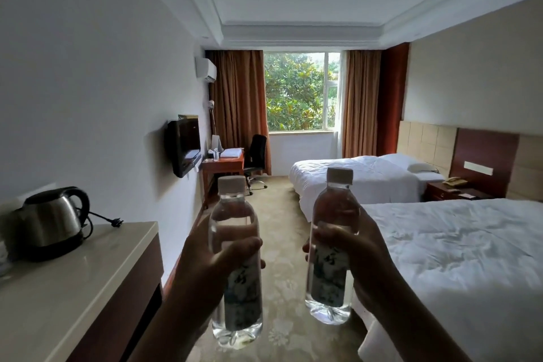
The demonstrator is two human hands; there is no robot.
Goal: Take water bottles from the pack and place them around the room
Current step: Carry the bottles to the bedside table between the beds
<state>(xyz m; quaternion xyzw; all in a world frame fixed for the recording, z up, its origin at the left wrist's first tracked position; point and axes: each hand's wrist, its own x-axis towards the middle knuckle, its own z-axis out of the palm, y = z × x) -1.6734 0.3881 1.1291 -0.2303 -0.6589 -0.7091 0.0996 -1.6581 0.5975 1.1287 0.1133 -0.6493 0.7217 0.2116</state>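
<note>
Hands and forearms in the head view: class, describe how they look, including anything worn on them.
Both the left hand and the right hand are bare: no gloves, rings, watch or bands show. The forearms are uncovered too, with no sleeve visible down to the picture's lower edge. Both appear dark and shadowed against the window light.

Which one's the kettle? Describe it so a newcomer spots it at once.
Start at the pale counter along the left wall, nearest the camera. The kettle stands at its back corner against the wall. It is the only shiny steel thing there, with a black lid, handle and base, and a cord trailing right.
</note>
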